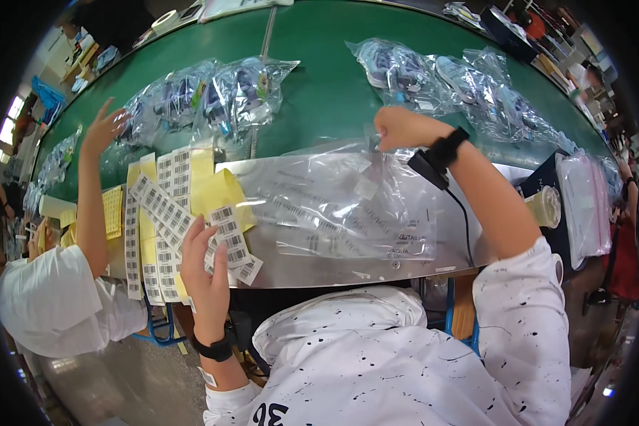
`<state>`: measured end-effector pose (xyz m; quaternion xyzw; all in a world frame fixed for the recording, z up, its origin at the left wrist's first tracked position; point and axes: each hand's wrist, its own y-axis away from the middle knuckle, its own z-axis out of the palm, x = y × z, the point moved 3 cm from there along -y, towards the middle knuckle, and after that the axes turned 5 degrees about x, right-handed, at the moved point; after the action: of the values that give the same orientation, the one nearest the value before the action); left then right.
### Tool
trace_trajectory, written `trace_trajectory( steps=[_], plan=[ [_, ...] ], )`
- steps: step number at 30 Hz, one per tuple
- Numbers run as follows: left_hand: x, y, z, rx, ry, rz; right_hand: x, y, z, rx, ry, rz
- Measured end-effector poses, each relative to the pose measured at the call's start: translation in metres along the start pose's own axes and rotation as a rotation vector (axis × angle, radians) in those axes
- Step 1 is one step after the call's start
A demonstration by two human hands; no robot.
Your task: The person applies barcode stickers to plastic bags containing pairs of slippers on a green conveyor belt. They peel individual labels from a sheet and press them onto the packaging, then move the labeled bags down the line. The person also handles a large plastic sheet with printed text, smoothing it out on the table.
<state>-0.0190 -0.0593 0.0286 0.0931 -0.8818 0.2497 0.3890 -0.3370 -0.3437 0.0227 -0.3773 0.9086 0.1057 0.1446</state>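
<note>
My left hand (206, 280) is over the barcode label sheets (227, 231), fingers stretched up and thumb apart. Whether its fingertips touch the labels is unclear. My right hand (408, 128), closed in a pinch, is at the upper edge of a clear plastic bag (334, 206). That bag lies flat, with printing on it, across a shiny grey metal sheet (263, 266). Yellow backing paper (231, 195) curls up beside the labels. Beyond my right hand lie blue shoes in clear bags (397, 67); more bagged shoes (238, 92) lie to the left.
A co-worker's hand (103, 131) reaches to the left bagged shoes. At right are a tape roll (545, 207) and a stack of clear bags (583, 206). A black cable (467, 227) hangs from the device on my right wrist. The green table (312, 92) stretches away beyond.
</note>
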Motion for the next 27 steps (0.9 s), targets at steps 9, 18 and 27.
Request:
trace_trajectory(
  steps=[9, 18, 27],
  plan=[
    [0.016, 0.009, 0.004, -0.068, 0.152, -0.076, 0.03, -0.005, 0.027, -0.235, -0.483, 0.212],
    [0.044, -0.035, -0.001, -0.108, 0.327, -0.046, -0.1, 0.016, -0.114, -0.015, -0.558, -0.132],
    [0.073, -0.093, 0.053, -0.874, 0.947, -0.298, -0.162, 0.045, -0.248, 0.184, -0.431, -0.2]
  ],
)
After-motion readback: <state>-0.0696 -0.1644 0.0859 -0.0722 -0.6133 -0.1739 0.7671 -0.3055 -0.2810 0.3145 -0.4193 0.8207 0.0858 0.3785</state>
